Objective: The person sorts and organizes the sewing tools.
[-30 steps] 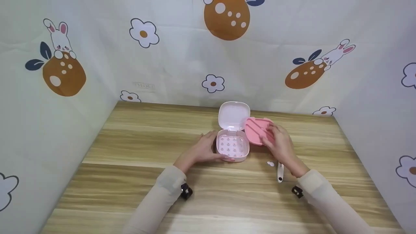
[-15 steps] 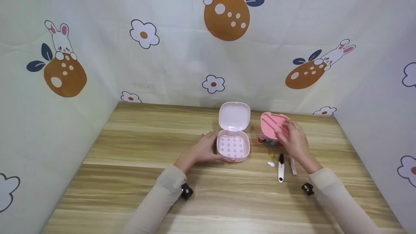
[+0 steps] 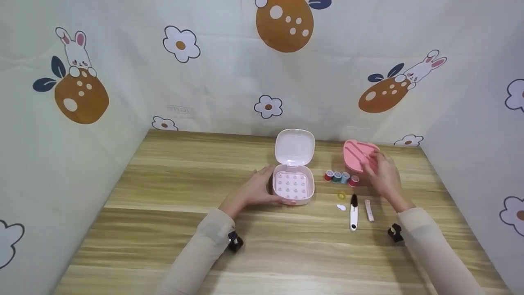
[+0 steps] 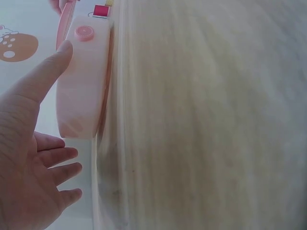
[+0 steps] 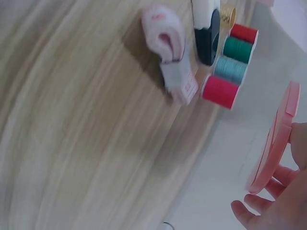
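A small pink box [image 3: 302, 201] stands with its lid [image 3: 294, 145] raised; rows of small studs show inside. My left hand [image 3: 258, 189] lies round its front left corner. In the left wrist view the thumb touches the front wall beside a round button [image 4: 84, 33], while the other fingers are loosely extended at the side. My right hand [image 3: 386, 176] pinches a pink grooved tray [image 3: 354, 157] by its right edge, tilted above the back right of the table. Several thread spools [image 3: 345, 177] stand in a row between box and tray.
In front of the spools lie a yellow ring-shaped thing [image 3: 342, 196], a small white piece [image 3: 341, 207], a white-handled cutter with a black end [image 3: 353, 213] and a clipped, folded tape measure [image 3: 369, 211]. A printed cloth [image 3: 221, 82] rises behind the wooden table [image 3: 172, 246].
My right hand has carried the pink tray from beside the box to the right, uncovering the spools and small items. My left hand and the box stay in place.
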Tool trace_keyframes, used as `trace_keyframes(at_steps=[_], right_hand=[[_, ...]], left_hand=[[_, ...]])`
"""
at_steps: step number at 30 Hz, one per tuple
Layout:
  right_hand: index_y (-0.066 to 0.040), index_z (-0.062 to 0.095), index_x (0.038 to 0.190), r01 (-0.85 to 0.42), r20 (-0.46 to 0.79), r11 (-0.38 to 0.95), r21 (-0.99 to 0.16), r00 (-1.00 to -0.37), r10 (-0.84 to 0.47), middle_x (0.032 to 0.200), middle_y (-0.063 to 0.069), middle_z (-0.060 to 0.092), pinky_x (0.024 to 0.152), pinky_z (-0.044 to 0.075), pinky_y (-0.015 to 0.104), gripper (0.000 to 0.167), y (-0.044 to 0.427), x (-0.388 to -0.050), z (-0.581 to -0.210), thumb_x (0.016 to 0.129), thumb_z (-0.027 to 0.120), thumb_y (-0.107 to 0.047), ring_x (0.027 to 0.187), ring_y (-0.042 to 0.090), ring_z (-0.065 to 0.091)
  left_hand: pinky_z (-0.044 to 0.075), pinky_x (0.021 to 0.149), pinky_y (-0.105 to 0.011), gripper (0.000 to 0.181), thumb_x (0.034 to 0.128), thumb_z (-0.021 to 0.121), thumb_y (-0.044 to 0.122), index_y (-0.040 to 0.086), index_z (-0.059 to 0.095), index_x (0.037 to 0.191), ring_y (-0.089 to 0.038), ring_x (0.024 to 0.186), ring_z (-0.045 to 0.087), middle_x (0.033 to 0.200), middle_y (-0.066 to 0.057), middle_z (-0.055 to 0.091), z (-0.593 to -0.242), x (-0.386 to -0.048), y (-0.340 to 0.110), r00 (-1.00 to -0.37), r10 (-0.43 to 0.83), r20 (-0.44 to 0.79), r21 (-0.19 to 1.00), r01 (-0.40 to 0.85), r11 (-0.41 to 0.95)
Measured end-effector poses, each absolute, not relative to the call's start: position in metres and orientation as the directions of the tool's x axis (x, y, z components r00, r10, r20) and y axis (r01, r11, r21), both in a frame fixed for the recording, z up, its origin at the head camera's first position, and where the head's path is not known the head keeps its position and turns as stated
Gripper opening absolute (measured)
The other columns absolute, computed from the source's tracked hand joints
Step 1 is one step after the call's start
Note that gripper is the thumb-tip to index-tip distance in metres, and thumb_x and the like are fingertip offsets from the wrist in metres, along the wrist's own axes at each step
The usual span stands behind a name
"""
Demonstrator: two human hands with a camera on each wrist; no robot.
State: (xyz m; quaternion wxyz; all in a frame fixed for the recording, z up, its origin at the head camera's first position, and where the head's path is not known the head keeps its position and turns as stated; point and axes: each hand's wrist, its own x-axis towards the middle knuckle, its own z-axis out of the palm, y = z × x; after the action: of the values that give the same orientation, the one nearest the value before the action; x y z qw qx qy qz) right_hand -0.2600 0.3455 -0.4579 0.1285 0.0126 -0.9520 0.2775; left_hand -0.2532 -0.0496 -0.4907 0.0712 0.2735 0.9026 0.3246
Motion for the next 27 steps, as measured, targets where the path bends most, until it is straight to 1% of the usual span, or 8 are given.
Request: trace_keyframes(at_steps=[2, 6, 8, 12, 17, 22, 24, 27], right_hand=[[0.018, 0.052, 0.138, -0.095, 0.253, 0.844, -0.529, -0.966, 0.049, 0.143, 0.042, 0.050, 0.113, 0.041, 0.066, 0.048, 0.350, -0.263, -0.460, 0.105, 0.061, -0.016, 0.129, 0.056, 0.050], [0.020, 0.052, 0.136, -0.092, 0.243, 0.835, -0.542, -0.969, 0.051, 0.140, 0.043, 0.050, 0.113, 0.040, 0.067, 0.047, 0.359, -0.267, -0.464, 0.105, 0.060, -0.015, 0.128, 0.057, 0.049], [0.021, 0.051, 0.136, -0.089, 0.230, 0.828, -0.554, -0.972, 0.049, 0.141, 0.044, 0.048, 0.115, 0.039, 0.066, 0.047, 0.363, -0.269, -0.466, 0.105, 0.060, -0.013, 0.130, 0.057, 0.048], [0.022, 0.048, 0.138, -0.080, 0.199, 0.811, -0.579, -0.979, 0.045, 0.143, 0.045, 0.046, 0.117, 0.037, 0.066, 0.048, 0.369, -0.272, -0.469, 0.106, 0.058, -0.012, 0.132, 0.058, 0.046], [0.024, 0.048, 0.137, -0.089, 0.191, 0.815, -0.573, -0.981, 0.027, 0.142, 0.046, 0.045, 0.118, 0.036, 0.067, 0.047, 0.374, -0.276, -0.473, 0.105, 0.058, -0.009, 0.132, 0.059, 0.045], [0.025, 0.051, 0.130, -0.128, 0.221, 0.823, -0.553, -0.975, -0.004, 0.136, 0.047, 0.049, 0.116, 0.038, 0.066, 0.041, 0.379, -0.279, -0.480, 0.103, 0.060, -0.004, 0.127, 0.060, 0.049], [0.026, 0.052, 0.128, -0.140, 0.228, 0.826, -0.546, -0.974, -0.014, 0.132, 0.048, 0.051, 0.115, 0.039, 0.067, 0.040, 0.381, -0.280, -0.483, 0.103, 0.061, -0.003, 0.125, 0.061, 0.050], [0.026, 0.051, 0.128, -0.130, 0.204, 0.831, -0.540, -0.979, -0.021, 0.132, 0.049, 0.049, 0.116, 0.037, 0.067, 0.040, 0.383, -0.280, -0.486, 0.103, 0.061, -0.004, 0.126, 0.062, 0.049]], left_hand=[[0.023, 0.128, -0.063, 0.109, 0.0794, 0.087, 0.054, 0.007, 0.036, 0.163, -0.034, 0.152, 0.041, 0.163, -0.019, 0.045, -0.491, -0.254, -0.050, -0.836, 0.545, 0.057, 0.627, 0.455, 0.632], [0.026, 0.128, -0.060, 0.106, 0.0787, 0.089, 0.052, 0.009, 0.038, 0.162, -0.029, 0.149, 0.046, 0.159, -0.014, 0.050, -0.492, -0.253, -0.050, -0.832, 0.551, 0.070, 0.633, 0.464, 0.619], [0.027, 0.128, -0.059, 0.107, 0.0785, 0.089, 0.053, 0.009, 0.038, 0.162, -0.029, 0.148, 0.046, 0.159, -0.014, 0.050, -0.492, -0.253, -0.050, -0.831, 0.551, 0.072, 0.636, 0.464, 0.617], [0.026, 0.128, -0.058, 0.109, 0.0784, 0.088, 0.054, 0.010, 0.036, 0.163, -0.030, 0.150, 0.045, 0.161, -0.014, 0.049, -0.492, -0.252, -0.050, -0.832, 0.550, 0.063, 0.640, 0.457, 0.617], [0.022, 0.129, -0.059, 0.115, 0.0762, 0.089, 0.059, 0.011, 0.034, 0.165, -0.030, 0.151, 0.043, 0.162, -0.014, 0.047, -0.493, -0.253, -0.050, -0.840, 0.540, 0.056, 0.647, 0.442, 0.621], [0.028, 0.128, -0.053, 0.108, 0.0792, 0.088, 0.053, 0.010, 0.036, 0.164, -0.030, 0.149, 0.045, 0.161, -0.014, 0.049, -0.494, -0.253, -0.050, -0.830, 0.552, 0.081, 0.653, 0.462, 0.600], [0.030, 0.128, -0.054, 0.104, 0.0809, 0.087, 0.050, 0.011, 0.037, 0.163, -0.030, 0.149, 0.045, 0.160, -0.014, 0.050, -0.493, -0.253, -0.049, -0.823, 0.561, 0.091, 0.651, 0.475, 0.592], [0.028, 0.127, -0.059, 0.102, 0.0812, 0.086, 0.049, 0.012, 0.037, 0.163, -0.031, 0.150, 0.044, 0.160, -0.013, 0.049, -0.493, -0.252, -0.049, -0.821, 0.563, 0.093, 0.651, 0.478, 0.590]])
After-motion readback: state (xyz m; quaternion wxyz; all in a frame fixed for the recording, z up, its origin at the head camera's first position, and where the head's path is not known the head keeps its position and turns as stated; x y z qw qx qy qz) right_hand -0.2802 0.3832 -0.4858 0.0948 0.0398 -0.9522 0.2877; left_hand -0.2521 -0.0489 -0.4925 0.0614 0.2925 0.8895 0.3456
